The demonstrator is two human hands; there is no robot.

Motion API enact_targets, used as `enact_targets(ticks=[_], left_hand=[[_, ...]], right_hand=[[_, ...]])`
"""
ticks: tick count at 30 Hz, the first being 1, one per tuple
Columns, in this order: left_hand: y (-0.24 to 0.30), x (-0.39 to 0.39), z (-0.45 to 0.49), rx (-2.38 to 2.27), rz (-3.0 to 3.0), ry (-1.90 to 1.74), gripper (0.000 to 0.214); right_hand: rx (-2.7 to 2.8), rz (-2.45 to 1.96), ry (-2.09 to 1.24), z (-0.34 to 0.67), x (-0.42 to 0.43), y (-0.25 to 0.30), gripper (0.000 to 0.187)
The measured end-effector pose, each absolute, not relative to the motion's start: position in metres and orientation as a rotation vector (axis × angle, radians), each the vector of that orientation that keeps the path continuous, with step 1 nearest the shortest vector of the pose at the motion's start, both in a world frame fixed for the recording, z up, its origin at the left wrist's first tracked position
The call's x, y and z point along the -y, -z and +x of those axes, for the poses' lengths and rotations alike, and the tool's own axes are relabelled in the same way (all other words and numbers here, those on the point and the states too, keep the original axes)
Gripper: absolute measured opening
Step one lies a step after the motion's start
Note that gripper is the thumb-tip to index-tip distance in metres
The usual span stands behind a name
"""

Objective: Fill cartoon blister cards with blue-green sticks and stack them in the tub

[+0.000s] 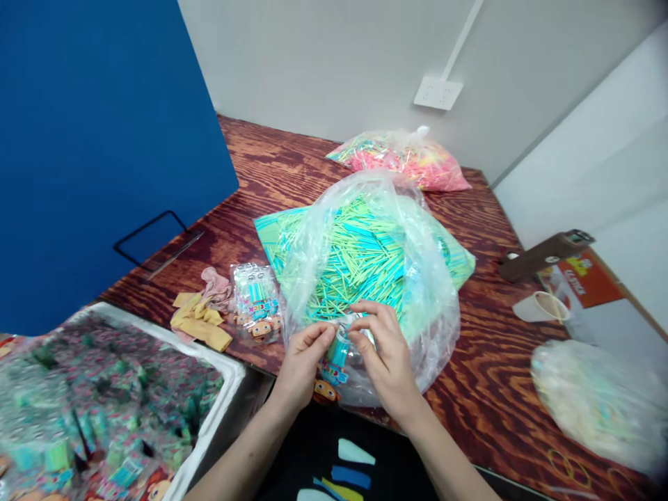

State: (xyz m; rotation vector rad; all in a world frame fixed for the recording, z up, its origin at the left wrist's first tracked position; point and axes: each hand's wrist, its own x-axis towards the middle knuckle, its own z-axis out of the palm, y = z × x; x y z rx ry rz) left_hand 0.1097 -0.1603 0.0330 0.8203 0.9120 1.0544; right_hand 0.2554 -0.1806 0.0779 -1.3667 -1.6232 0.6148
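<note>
A small clear packet (339,350), printed with a cartoon face and filled with blue sticks, hangs upright in front of me. My left hand (304,358) pinches its upper left edge between thumb and forefinger. At the packet's upper right, my right hand (385,358) has thumb and fingers closed on the top, the other fingers curled loosely. Just beyond both hands, a large clear plastic bag (431,306) gapes wide, full of thin green and blue sticks (360,257). A stack of similar filled packets (257,299) lies on the table left of that bag.
Yellow and pink gloves (201,320) lie left on the wood-grain table (485,348). A white-rimmed box (234,379) full of packets stands front left. Behind is a tied bag of coloured sticks (407,163). At right are a bottle (547,254), cup (540,307) and plastic bag (595,400).
</note>
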Motion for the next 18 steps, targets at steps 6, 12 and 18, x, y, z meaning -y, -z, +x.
enact_targets(ticks=[6, 12, 18], left_hand=[[-0.041, 0.166, 0.102, -0.874, 0.706, -1.024, 0.022], [-0.057, 0.147, 0.065, -0.885, 0.621, -1.045, 0.025], [-0.036, 0.069, 0.017, -1.260, 0.863, -1.584, 0.024]], right_hand=[[1.528, -1.361, -0.743, 0.237, 0.193, -0.073, 0.009], [1.288, -1.288, -0.904, 0.258, 0.187, -0.068, 0.028], [1.662, -1.724, -0.485, 0.331, 0.159, -0.022, 0.014]])
